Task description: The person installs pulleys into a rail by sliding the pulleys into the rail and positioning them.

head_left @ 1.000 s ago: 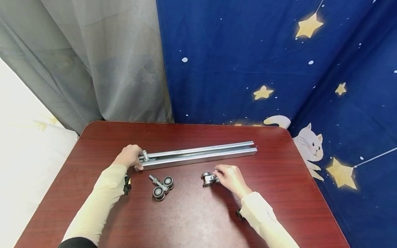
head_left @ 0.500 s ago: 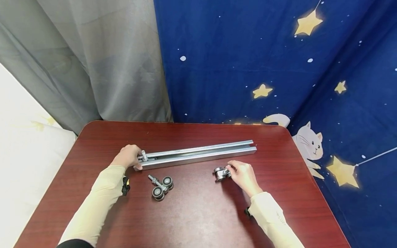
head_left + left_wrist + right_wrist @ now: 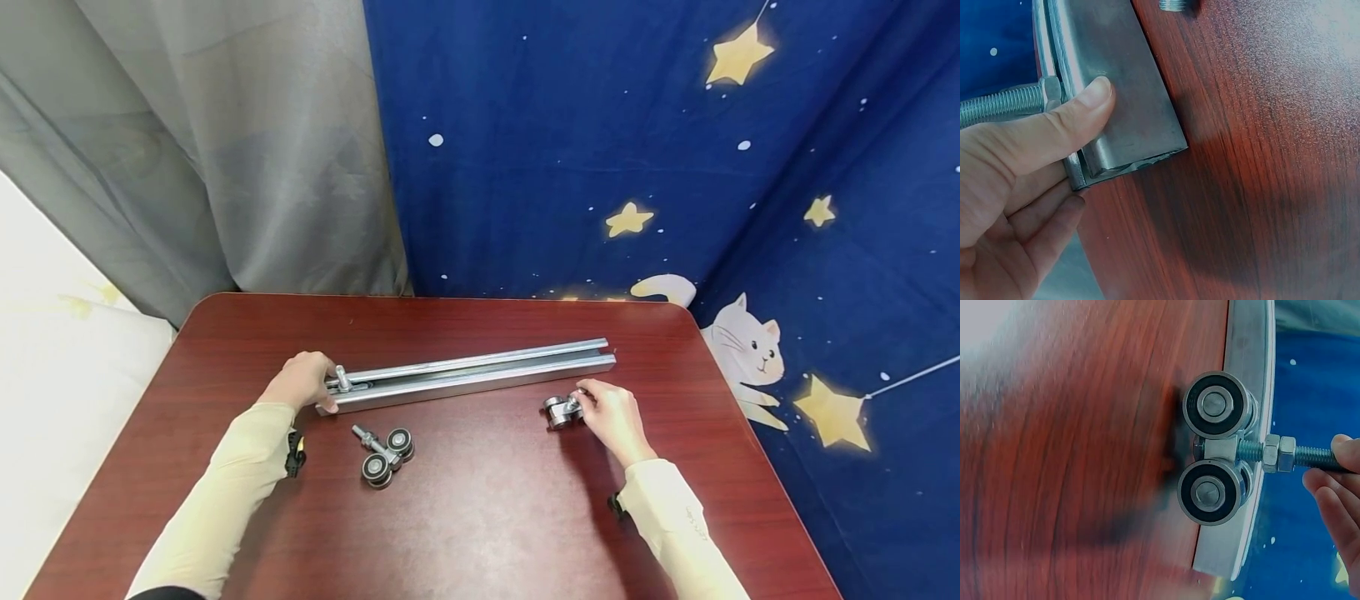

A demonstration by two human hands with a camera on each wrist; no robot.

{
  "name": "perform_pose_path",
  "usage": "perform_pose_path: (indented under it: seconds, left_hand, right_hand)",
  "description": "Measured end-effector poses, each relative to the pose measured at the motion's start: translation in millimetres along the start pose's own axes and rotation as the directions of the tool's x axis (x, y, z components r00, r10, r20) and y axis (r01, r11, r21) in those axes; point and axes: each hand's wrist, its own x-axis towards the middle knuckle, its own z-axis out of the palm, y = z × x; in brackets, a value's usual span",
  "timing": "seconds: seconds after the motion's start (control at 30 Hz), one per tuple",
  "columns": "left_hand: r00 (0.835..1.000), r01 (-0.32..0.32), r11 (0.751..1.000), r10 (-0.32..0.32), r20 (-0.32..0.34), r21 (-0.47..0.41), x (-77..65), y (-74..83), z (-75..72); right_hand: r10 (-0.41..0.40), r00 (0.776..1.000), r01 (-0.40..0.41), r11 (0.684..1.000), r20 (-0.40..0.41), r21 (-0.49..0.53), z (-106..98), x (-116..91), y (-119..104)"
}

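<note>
In the head view a metal channel rail (image 3: 480,377) lies across the table, its slot facing up. My left hand (image 3: 302,381) grips the rail's left end; the left wrist view shows the thumb (image 3: 1079,112) on its side wall and fingers at the far side. A threaded bolt (image 3: 1004,105) with a nut sticks up from the slot beside that thumb. My right hand (image 3: 617,417) pinches the threaded stem of a roller trolley (image 3: 558,412), held near the rail's right end. In the right wrist view its wheels (image 3: 1213,405) and two nuts show. Another roller trolley (image 3: 387,457) lies nearer me.
The reddish-brown table (image 3: 465,533) has rounded far corners. Behind it hang a grey curtain (image 3: 292,167) and a blue star-patterned curtain (image 3: 510,167). White fabric (image 3: 75,358) lies at the left.
My right hand has carried the roller trolley rightward and slightly away from me, toward the rail's right end. My left hand keeps its grip on the rail, which stays in place.
</note>
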Motion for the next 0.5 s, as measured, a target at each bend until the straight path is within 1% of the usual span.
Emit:
perform_pose_path:
  seconds: [0.23,0.43,0.5]
  left_hand:
    - [1.0,-0.01,1.0,0.01,-0.006,0.017,-0.1,1.4,0.1]
    - [1.0,0.003,1.0,-0.003,0.011,-0.004,-0.5,1.5,1.2]
    - [1.0,0.001,1.0,-0.001,0.006,-0.002,-0.4,0.9,1.5]
  right_hand:
    - [0.065,0.998,-0.065,0.998,0.012,-0.011,-4,1,12]
    - [0.145,0.989,-0.144,0.989,0.017,-0.007,-9,4,23]
    - [0.164,0.986,-0.164,0.986,0.021,-0.011,-9,5,27]
